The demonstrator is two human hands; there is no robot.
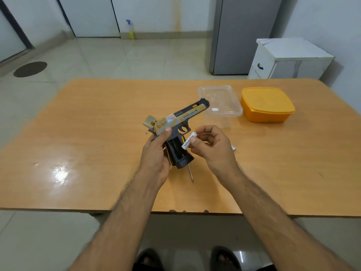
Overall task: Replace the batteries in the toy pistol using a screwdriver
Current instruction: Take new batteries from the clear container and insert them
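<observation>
My left hand (156, 153) grips the toy pistol (181, 120) by its handle, above the middle of the wooden table (78, 133). The pistol is tan and dark grey, its barrel pointing up and to the right. The battery compartment (175, 148) in the handle lies open and faces me. My right hand (211, 147) pinches a white battery (188, 142) between thumb and fingers, right beside the open compartment. The screwdriver (190, 174) lies on the table under the pistol; only its metal shaft and a bit of yellow handle show.
A clear plastic container (220, 101) and a closed orange box (267, 104) stand at the table's far right. A small white object (233, 147) peeks out behind my right hand. A white cabinet (289, 59) and a grey fridge (244, 36) stand beyond the table.
</observation>
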